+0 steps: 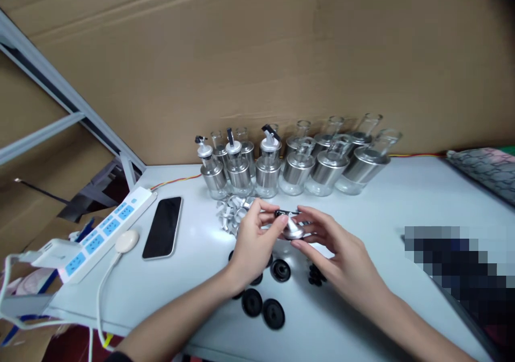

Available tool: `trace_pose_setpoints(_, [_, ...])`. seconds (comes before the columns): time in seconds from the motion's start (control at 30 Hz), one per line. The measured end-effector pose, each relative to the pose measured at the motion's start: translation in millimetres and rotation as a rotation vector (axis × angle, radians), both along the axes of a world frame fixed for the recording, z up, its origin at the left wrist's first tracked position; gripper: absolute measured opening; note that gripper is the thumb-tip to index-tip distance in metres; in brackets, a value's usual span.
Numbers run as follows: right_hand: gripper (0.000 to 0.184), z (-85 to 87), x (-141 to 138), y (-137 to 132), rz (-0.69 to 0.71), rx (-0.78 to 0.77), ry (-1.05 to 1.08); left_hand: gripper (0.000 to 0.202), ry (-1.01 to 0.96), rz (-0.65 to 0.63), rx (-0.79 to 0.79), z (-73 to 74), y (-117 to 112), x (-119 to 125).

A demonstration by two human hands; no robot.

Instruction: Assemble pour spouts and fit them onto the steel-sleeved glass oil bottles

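Note:
My left hand (254, 239) and my right hand (330, 244) meet over the middle of the white table (386, 212), fingers pinched together on a small silver pourer cap (293, 228) with a black lever on top. Just behind the hands lies a heap of silver cap parts (232, 212). Under my wrists lie several black round rubber seals (273, 312). A row of glass bottles with steel sleeves (298, 166) stands at the back against the cardboard wall; three on the left carry pourer caps, the rest are uncapped.
A black phone (163, 226) lies face up at the left, beside a white power strip (96, 234) with blue sockets and a white round puck on a cable (126, 241). A keyboard (486, 170) sits at the far right. A metal shelf frame (60, 96) rises at left.

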State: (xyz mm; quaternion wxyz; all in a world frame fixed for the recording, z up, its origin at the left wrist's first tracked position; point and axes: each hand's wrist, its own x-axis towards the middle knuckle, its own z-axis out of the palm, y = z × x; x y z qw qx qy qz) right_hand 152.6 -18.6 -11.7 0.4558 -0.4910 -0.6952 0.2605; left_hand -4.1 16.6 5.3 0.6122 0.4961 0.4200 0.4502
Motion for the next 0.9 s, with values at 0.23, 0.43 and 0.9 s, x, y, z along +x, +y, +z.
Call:
trace_pose_setpoints(0.23, [0.031,3.4,-0.7,1.8,0.041,0.054,-0.087,0.033,-0.042,-0.042,-0.016,-6.3,-5.6,-12.1])
trace_pose_setpoints(0.43, [0.029,6.3,1.4,0.7,0.008,0.149,-0.187,0.036,-0.025,-0.092,-0.058,-7.4,-5.6,-13.8])
trace_pose_setpoints(0.9, [0.061,0.4,0.8,1.3,-0.030,0.227,-0.248,0.037,0.012,-0.317,-0.162,-2.2,-12.4,-12.2])
